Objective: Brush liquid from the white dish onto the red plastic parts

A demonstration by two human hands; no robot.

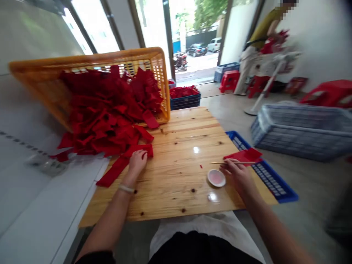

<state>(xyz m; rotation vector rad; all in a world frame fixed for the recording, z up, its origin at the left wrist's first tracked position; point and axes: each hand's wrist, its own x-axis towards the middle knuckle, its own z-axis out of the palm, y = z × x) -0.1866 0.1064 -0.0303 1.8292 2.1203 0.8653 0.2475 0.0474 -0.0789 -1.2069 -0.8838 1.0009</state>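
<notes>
My left hand [137, 163] rests at the front of a red heap, its fingers curled onto a flat red strip [148, 150]. Another red strip [111, 172] lies slanting beside the wrist. In my right hand [236, 172] is a thin wooden stick [220, 162], pinched and held level; whether it has a brush tip is too small to tell. A flat red piece [246, 155] lies just beyond this hand, over the table's right edge. Left of the right hand sits a small white dish [216, 178] with something pinkish in it.
An orange crate [90, 57] lies tipped, red pieces [107, 110] spilling onto the wooden table [170, 183]. A blue basket [272, 183] is beside the table's right edge. Beyond stand a grey crate [299, 135], a fan [272, 79] and a person [261, 33] handling red pieces.
</notes>
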